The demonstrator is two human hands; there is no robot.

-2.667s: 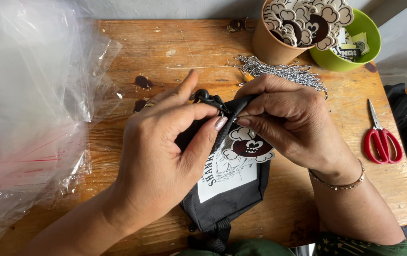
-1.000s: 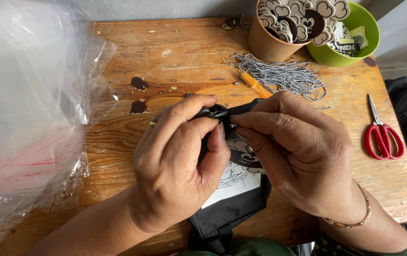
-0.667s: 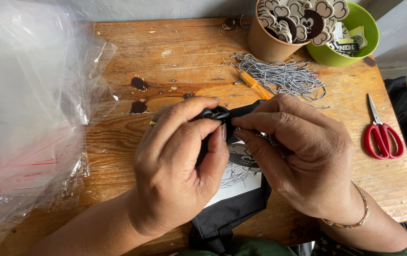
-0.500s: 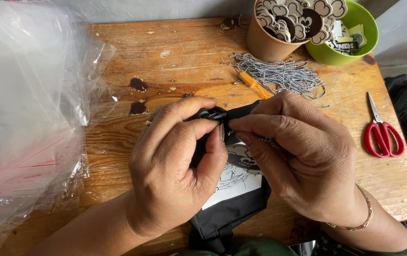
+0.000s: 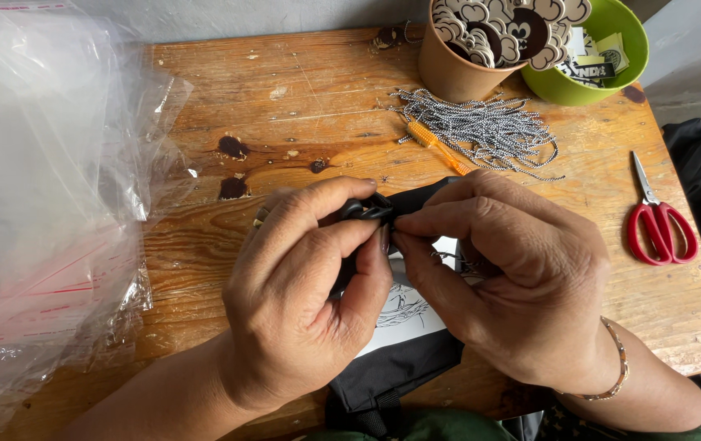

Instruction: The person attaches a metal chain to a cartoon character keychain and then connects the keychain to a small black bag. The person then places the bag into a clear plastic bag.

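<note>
Both the left hand and the right hand pinch the top edge of the black pouch at the near side of the bench, where small, steady fingertip pressure near the dark fitting looks wisest.

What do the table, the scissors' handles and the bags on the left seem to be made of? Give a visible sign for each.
Table: wood, worn; grain and dark stains.
Scissors: red handles, likely plastic; smooth.
Bags: clear, glossy plastic film; crinkled.
</note>
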